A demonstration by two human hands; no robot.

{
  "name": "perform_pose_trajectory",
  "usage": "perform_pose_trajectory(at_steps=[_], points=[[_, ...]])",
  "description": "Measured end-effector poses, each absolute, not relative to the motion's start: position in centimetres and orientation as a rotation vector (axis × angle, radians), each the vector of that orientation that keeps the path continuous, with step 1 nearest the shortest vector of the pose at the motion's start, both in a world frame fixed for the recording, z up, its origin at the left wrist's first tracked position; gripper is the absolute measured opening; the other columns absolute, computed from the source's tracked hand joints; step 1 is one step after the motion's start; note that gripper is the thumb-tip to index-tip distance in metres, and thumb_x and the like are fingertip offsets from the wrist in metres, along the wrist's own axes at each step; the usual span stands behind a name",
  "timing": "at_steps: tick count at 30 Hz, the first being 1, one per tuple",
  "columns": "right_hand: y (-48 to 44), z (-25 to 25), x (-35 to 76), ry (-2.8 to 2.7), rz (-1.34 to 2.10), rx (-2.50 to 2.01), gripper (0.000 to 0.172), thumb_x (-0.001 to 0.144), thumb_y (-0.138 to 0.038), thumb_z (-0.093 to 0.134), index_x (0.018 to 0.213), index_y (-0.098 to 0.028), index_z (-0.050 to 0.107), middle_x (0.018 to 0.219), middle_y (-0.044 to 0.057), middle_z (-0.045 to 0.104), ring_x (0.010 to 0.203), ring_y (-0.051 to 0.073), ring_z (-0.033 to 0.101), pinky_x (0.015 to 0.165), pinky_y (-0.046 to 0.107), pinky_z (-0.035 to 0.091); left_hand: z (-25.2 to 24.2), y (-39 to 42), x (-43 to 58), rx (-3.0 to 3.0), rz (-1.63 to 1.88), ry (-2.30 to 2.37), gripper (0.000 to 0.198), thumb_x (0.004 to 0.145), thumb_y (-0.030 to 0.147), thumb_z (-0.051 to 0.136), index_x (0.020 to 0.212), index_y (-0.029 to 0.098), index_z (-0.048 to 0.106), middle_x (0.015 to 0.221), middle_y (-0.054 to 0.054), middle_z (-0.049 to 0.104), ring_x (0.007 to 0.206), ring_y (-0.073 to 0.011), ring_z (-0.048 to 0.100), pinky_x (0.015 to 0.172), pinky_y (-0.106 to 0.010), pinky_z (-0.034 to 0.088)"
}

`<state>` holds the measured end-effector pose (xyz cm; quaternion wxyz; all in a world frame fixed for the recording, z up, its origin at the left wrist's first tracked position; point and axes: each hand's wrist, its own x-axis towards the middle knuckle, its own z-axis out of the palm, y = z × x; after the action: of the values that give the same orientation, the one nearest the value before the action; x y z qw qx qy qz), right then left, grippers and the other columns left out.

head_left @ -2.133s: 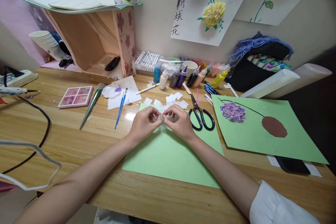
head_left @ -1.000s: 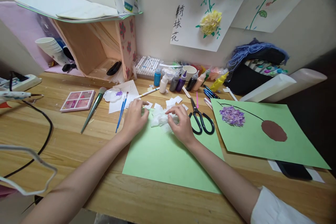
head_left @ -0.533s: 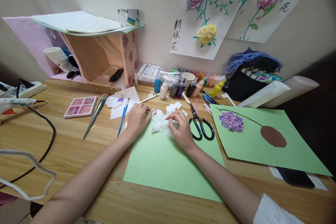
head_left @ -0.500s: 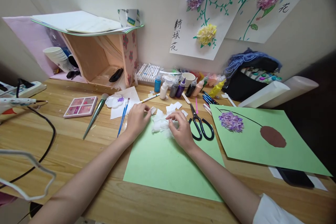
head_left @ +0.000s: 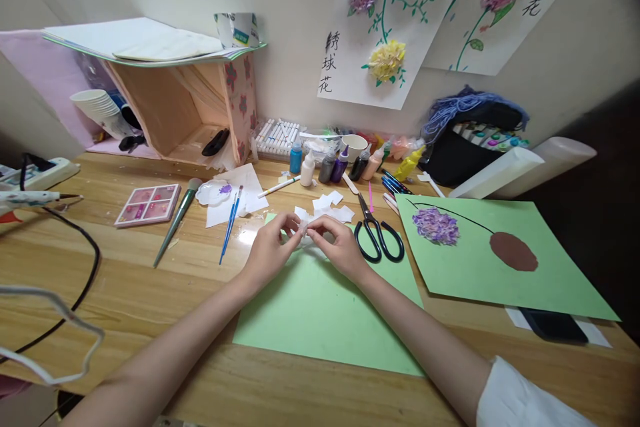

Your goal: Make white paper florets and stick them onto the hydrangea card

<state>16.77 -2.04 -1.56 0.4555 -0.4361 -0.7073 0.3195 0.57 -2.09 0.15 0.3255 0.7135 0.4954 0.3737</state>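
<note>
My left hand [head_left: 271, 245] and my right hand [head_left: 341, 247] meet over the far part of a green paper sheet [head_left: 325, 320]. Fingertips of both are pinched together on a small, thin piece of white tissue paper [head_left: 305, 229], mostly hidden by the fingers. Just behind the hands lie several cut white paper pieces [head_left: 333, 201], and some more white tissue shows beneath the fingers. Scissors [head_left: 367, 208] with black handles rest close to the right hand, their blades pointing away from me.
Blue paintbrushes [head_left: 231, 223], a large brush [head_left: 175, 230] and a pink palette [head_left: 149, 205] lie to the left. Paint bottles [head_left: 341, 165] line the back. At right, a second green sheet [head_left: 475, 280] bears a purple paper flower [head_left: 436, 225]. A glue gun [head_left: 35, 197] sits far left.
Both hands have come together from apart. Their fingertips now pinch a piece of white tissue paper between them. The view has shifted slightly.
</note>
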Motion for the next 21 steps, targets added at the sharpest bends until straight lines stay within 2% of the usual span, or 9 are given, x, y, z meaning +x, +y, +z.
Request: perform_pose_trajectory(at_steps=[3, 5, 7, 10, 12, 21], points=[[-2.06, -1.55, 16.71, -1.717, 0.802, -1.081, 0.01, 0.082, -0.026, 0.056, 0.079, -0.019, 0.062, 0.075, 0.002, 0.061, 0.07, 0.015, 0.056, 0.067, 0.029, 0.045, 0.27, -2.19, 0.44, 2.028, 1.003, 1.37, 0.011, 0.083, 0.029, 0.052, 0.09, 0.021, 0.055, 0.091, -0.003, 0.06, 0.083, -0.0164, 0.055, 0.069, -0.028, 0.043], [-2.05, -1.56, 16.68, -1.7, 0.806, -1.083, 0.01, 0.081, -0.027, 0.057, 0.079, -0.019, 0.062, 0.075, 0.002, 0.061, 0.068, 0.015, 0.056, 0.066, 0.028, 0.045, 0.22, -2.19, 0.35, 2.058, 1.076, 1.44, 0.017, 0.079, 0.026, 0.056, 0.095, 0.021, 0.053, 0.095, -0.005, 0.057, 0.086, -0.0174, 0.054, 0.07, -0.028, 0.043], [-2.03, -1.6, 16.67, -1.697, 0.8, -1.083, 0.009, 0.081, -0.027, 0.058, 0.078, -0.019, 0.063, 0.074, 0.002, 0.062, 0.068, 0.015, 0.056, 0.065, 0.028, 0.045, 0.18, -2.16, 0.24, 2.07, 1.119, 1.461, 0.017, 0.078, 0.024, 0.058, 0.093, 0.02, 0.052, 0.093, -0.004, 0.056, 0.083, -0.0167, 0.053, 0.069, -0.028, 0.043], [-2.01, -1.67, 16.71, -1.701, 0.78, -1.089, 0.009, 0.081, -0.026, 0.057, 0.077, -0.019, 0.062, 0.074, 0.002, 0.062, 0.068, 0.015, 0.056, 0.064, 0.029, 0.046, 0.3, -2.07, 0.05, 2.095, 1.072, 1.382, 0.006, 0.081, 0.026, 0.055, 0.082, 0.02, 0.054, 0.082, -0.002, 0.058, 0.077, -0.0153, 0.054, 0.066, -0.027, 0.043], [-2.0, -1.69, 16.74, -1.703, 0.765, -1.095, 0.009, 0.081, -0.025, 0.056, 0.077, -0.019, 0.062, 0.074, 0.002, 0.061, 0.068, 0.015, 0.056, 0.064, 0.028, 0.045, 0.48, -2.04, -0.05, 2.098, 1.035, 1.315, 0.01, 0.083, 0.028, 0.053, 0.079, 0.02, 0.058, 0.078, -0.002, 0.06, 0.076, -0.0152, 0.055, 0.067, -0.027, 0.043], [-2.06, -1.7, 16.74, -1.722, 0.744, -1.11, 0.008, 0.081, -0.023, 0.056, 0.075, -0.019, 0.06, 0.071, 0.001, 0.059, 0.065, 0.014, 0.055, 0.063, 0.028, 0.044, 0.51, -1.98, 0.01, 2.016, 0.967, 1.222, 0.014, 0.083, 0.027, 0.052, 0.084, 0.02, 0.064, 0.081, -0.002, 0.067, 0.075, -0.0146, 0.061, 0.071, -0.027, 0.046]])
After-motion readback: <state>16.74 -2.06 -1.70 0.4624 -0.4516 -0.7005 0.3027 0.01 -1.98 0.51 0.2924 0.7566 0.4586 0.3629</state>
